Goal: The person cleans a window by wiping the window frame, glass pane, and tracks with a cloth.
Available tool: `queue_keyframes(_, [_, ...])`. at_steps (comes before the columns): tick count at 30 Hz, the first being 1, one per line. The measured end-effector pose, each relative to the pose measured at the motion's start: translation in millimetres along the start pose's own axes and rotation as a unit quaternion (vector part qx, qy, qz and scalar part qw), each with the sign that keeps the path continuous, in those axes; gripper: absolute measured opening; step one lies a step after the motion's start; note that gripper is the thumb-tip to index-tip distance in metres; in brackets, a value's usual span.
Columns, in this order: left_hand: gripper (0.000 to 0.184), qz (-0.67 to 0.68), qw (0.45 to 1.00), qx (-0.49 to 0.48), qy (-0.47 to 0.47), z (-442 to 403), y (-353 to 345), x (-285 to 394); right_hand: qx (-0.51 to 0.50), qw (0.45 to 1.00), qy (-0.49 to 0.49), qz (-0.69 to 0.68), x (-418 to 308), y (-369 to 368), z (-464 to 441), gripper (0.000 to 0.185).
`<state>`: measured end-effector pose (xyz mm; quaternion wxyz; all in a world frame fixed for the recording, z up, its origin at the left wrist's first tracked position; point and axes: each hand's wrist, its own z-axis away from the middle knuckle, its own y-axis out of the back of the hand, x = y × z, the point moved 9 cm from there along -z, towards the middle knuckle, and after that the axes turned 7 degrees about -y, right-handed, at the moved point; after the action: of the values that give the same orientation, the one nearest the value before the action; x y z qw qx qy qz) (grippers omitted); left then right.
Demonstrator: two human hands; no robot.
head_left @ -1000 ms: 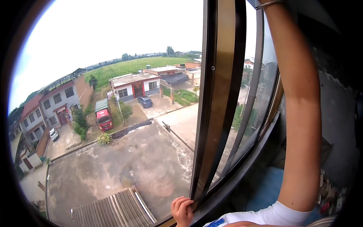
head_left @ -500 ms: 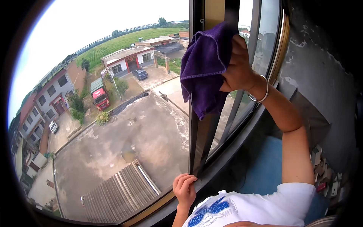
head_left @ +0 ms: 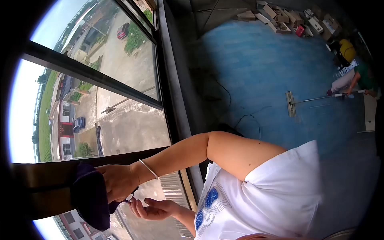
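Note:
My right hand [head_left: 117,182], with a silver bangle on its wrist, is closed on a dark purple cloth [head_left: 91,196]. The cloth lies against the brown metal upright of the window frame [head_left: 50,196] at lower left and drapes over its edge. Just below and to the right, my left hand [head_left: 154,209] is turned palm up, fingers loosely curled and thumb apart. Its fingertips come close to a hanging corner of the cloth; whether they touch it I cannot tell. A small dark, shiny piece shows between the two hands, too little of it visible to name.
Beyond the window lie a concrete yard [head_left: 132,132], houses and a parked car [head_left: 79,124]. Indoors, a person [head_left: 362,80] holds a long-handled flat mop [head_left: 291,104] on the blue floor [head_left: 256,64]. Cardboard boxes [head_left: 280,26] stand at the far wall; a black cable [head_left: 244,117] lies nearby.
My view has turned and tilted toward the room, bringing the floor and the other person into sight. My left hand has left the lower frame and come near the cloth in my right hand.

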<state>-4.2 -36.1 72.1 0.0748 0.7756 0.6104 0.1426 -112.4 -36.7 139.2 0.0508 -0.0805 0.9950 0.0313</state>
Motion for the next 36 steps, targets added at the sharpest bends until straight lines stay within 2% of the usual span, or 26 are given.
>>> queue_keyframes(1, [0.026, 0.004, 0.999, 0.018, -0.026, -1, 0, 4, 0.055, 0.995, -0.052, -0.065, 0, 10, 3, 0.035])
queue_keyframes(3, [0.026, -0.048, 0.997, 0.048, -0.04, -4, 7, 19, 0.109, 0.987, -0.099, -0.056, -16, 32, 4, 0.029])
queue_keyframes(5, [0.035, 0.027, 0.991, 0.129, 0.039, 4, 6, 33, 0.121, 0.984, -0.109, -0.073, -23, 75, 4, 0.03])
queue_keyframes(6, [0.037, 0.058, 0.984, 0.161, 0.054, 6, 6, 33, 0.129, 0.982, -0.103, -0.093, -23, 73, -3, 0.028])
queue_keyframes(7, [0.04, 0.065, 0.985, 0.15, 0.061, -10, 6, -2, 0.136, 0.979, -0.097, -0.114, -22, 65, -7, 0.027])
queue_keyframes(9, [0.044, 0.086, 0.984, 0.149, 0.042, -12, -3, -20, 0.14, 0.983, -0.094, -0.07, -14, 48, 15, 0.029])
queue_keyframes(12, [0.05, 0.112, 0.984, 0.137, 0.013, -16, -15, -32, 0.132, 0.981, -0.143, -0.019, 1, 24, 53, 0.031])
queue_keyframes(16, [0.056, 0.126, 0.98, 0.151, -0.012, -16, -29, -45, 0.138, 0.978, -0.149, 0.038, 17, 15, 86, 0.032])
queue_keyframes(23, [0.056, -0.052, 0.992, 0.082, -0.083, -11, -60, -34, 0.167, 0.975, -0.14, 0.038, 29, 27, 99, 0.03])
queue_keyframes(25, [0.056, -0.102, 0.987, 0.064, -0.103, -8, -69, -28, -0.056, 0.977, -0.205, 0.037, 39, 5, 99, 0.025])
queue_keyframes(29, [0.056, -0.174, 0.974, 0.041, -0.138, -1, -82, -16, 0.03, 0.981, -0.189, 0.04, 41, 19, 119, 0.022])
queue_keyframes(31, [0.056, -0.199, 0.969, 0.03, -0.147, 0, -85, -14, 0.125, 0.976, -0.173, 0.044, 37, 38, 121, 0.026])
queue_keyframes(36, [0.056, -0.235, 0.958, 0.018, -0.162, 1, -96, -12, 0.101, 0.979, -0.175, 0.009, 39, 49, 121, 0.026])
